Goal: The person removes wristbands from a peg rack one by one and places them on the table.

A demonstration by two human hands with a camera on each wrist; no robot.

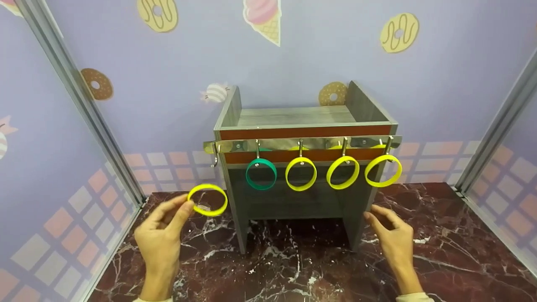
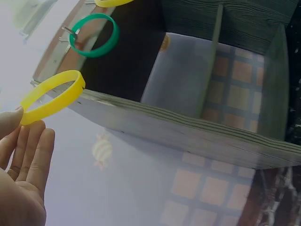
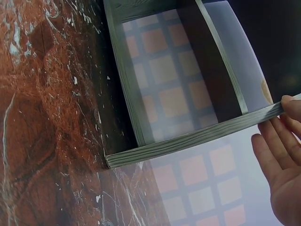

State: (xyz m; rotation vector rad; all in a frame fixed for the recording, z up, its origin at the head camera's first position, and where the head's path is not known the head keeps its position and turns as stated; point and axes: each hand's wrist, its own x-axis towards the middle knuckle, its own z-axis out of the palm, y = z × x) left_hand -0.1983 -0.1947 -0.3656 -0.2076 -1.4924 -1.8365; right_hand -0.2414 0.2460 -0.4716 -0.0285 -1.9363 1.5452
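Observation:
My left hand point(image 1: 161, 239) pinches a yellow silicone wristband point(image 1: 209, 214) between thumb and fingers, in front of and below the far-left hook point(image 1: 215, 158) of a metal hook rail point(image 1: 279, 145). In the left wrist view the same wristband point(image 2: 56, 104) is held at one end of its loop. From the other hooks hang a green wristband point(image 1: 261, 188) and three yellow ones, the rightmost wristband point(image 1: 384, 184) near the shelf's right edge. My right hand point(image 1: 394, 239) grips the front edge of the shelf's right side panel point(image 3: 197, 134), thumb on one face and fingertips on the other.
The grey wooden shelf unit point(image 1: 293, 117) stands on a dark red marbled tabletop point(image 1: 302, 277), with the rail across its upper front. Behind it rises a lilac wall point(image 1: 310, 54) printed with sweets. Metal posts point(image 1: 84, 96) and side walls bound the space left and right.

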